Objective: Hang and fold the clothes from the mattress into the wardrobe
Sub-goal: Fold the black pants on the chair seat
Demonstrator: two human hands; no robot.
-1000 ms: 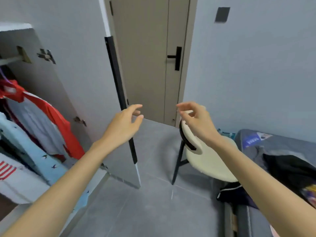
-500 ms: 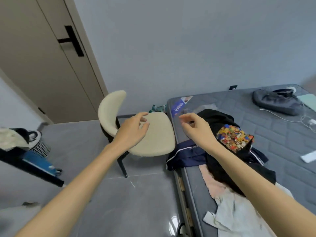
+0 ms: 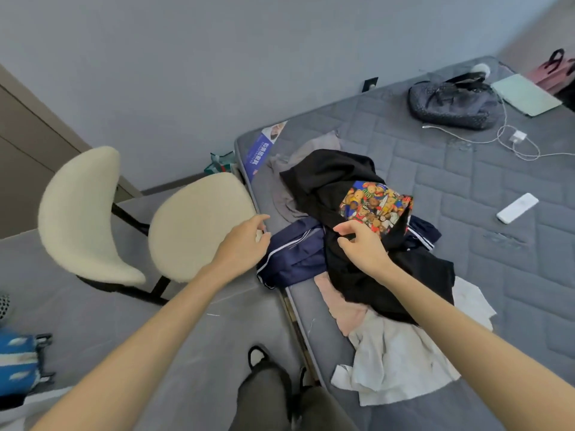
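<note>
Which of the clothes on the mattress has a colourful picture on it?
The black garment lying on top: only it carries a teddy-bear print, just beyond the right hand. The other pieces show none.

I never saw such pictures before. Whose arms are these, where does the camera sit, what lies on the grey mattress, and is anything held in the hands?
No machine here: the arms are a person's, and the one camera sits on the head, looking down. On the grey quilted mattress lie a black garment with a teddy-bear print, a navy garment with white stripes, a pink cloth and a white cloth. The left hand is open and empty. The right hand is at the black garment; whether it pinches it, I cannot tell.
</note>
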